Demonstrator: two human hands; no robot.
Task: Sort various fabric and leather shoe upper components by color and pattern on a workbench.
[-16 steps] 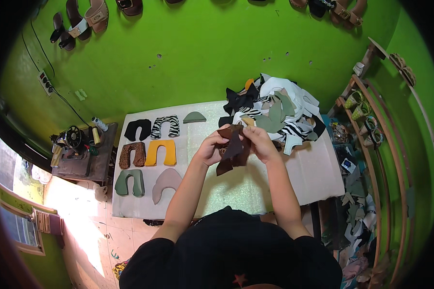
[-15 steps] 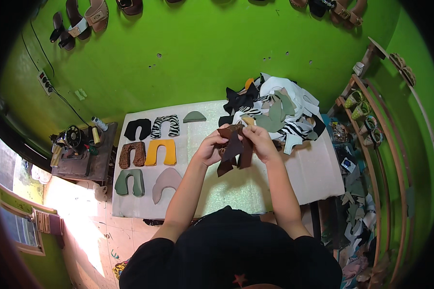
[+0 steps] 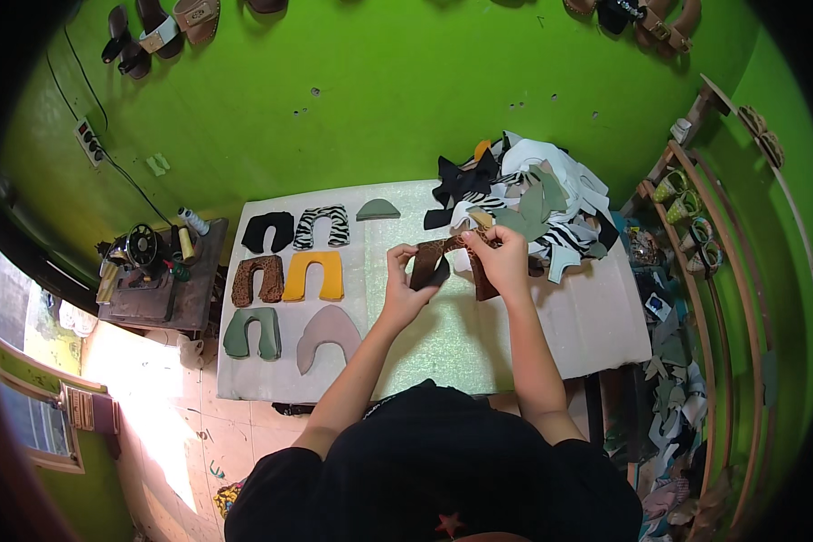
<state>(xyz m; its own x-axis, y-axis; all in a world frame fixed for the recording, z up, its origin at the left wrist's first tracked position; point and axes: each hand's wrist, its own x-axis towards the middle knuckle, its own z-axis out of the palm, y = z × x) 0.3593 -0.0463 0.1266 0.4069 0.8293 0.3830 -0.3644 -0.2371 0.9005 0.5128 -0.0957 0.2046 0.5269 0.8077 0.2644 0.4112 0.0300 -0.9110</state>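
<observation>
Over the middle of the table, both hands hold up a brown patterned arch-shaped piece (image 3: 429,259) that looks like fabric or leather. My left hand (image 3: 406,287) is closed on one leg of it, fingers behind and thumb in front. My right hand (image 3: 502,261) pinches its upper right part, and the other leg hangs below. Whether it is one layer or several I cannot tell. Behind the right hand lies a heap of cut scraps (image 3: 542,194) in white, black, green and zebra print.
On the pale table (image 3: 406,348), arch-shaped stacks stand left: black (image 3: 268,232), zebra (image 3: 322,226), leopard (image 3: 257,280), yellow (image 3: 313,275), green (image 3: 253,334) and pinkish-beige (image 3: 327,330). Near them lies a green half-moon piece (image 3: 378,210). A sewing machine (image 3: 143,257) is far left; a wooden rack (image 3: 709,316) stands right.
The bunched, dangling brown pieces are now drawn out into an arch with the patterned face showing. My hands have moved farther apart. The whole view has shifted slightly.
</observation>
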